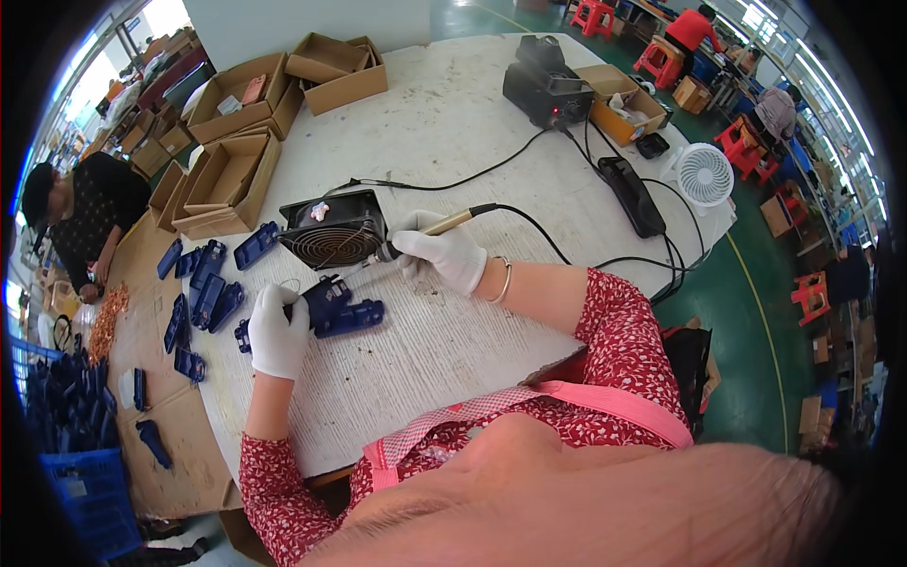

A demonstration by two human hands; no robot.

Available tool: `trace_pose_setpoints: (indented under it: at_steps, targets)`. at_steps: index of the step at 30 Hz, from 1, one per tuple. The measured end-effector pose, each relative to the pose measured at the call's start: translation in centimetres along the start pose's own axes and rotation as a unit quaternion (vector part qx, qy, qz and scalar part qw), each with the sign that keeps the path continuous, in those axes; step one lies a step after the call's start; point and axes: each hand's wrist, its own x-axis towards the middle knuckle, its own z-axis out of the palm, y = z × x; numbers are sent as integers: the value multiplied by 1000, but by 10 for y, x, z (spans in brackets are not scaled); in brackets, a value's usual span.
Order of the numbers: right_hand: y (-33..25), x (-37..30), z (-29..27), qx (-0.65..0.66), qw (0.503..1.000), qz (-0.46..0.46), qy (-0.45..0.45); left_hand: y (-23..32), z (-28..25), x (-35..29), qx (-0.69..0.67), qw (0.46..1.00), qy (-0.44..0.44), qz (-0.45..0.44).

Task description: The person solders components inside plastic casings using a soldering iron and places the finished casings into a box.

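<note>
My right hand (441, 257), in a white glove, is closed around a soldering iron (448, 223) with a gold-coloured handle. Its tip side points left, beside a black fan (333, 230) with a round wire guard. My left hand (280, 333), also gloved in white, has its fingers pinched together; a thin wire loops up at the fingertips. Right beside those fingers lie dark blue plastic housings (348, 318). Whether the left fingers also touch a housing is hidden. More blue housings (208, 295) lie in a loose group left of the fan.
Cardboard boxes (230, 181) stand at the far left. A black soldering station (546, 87), a power strip (631, 197) and a white fan (704, 175) sit at right, with cables crossing the table. A blue crate (90, 501) is lower left. A co-worker (87, 213) works beyond the left edge.
</note>
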Motion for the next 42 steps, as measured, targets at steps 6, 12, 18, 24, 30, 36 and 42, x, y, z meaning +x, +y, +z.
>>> trace_pose_setpoints:
  at_steps: [6, 12, 18, 24, 30, 36, 42]
  targets:
    - [-1, 1, 1, -8, 1000, 5, -8, 6, 0, -4, -67, 989, -100, -80]
    - [1, 4, 3, -22, 998, 48, -31, -1, 10, -5, -75, 995, -40, -54]
    - [2, 3, 5, -65, 997, 1, -29, 1, 9, -4, -105, 991, -60, -59]
    - [0, 0, 8, -134, 990, -24, -35, 3, 6, -6, -109, 990, -61, -69]
    - [0, -1, 5, -143, 989, -12, -33, 4, 8, -5, -108, 990, -62, -64]
    - [0, -1, 7, -132, 991, 0, -27, 1, 9, -7, -100, 991, -59, -61]
    - [1, -1, 5, -141, 990, -4, -29, 4, 8, -5, -106, 990, -65, -62]
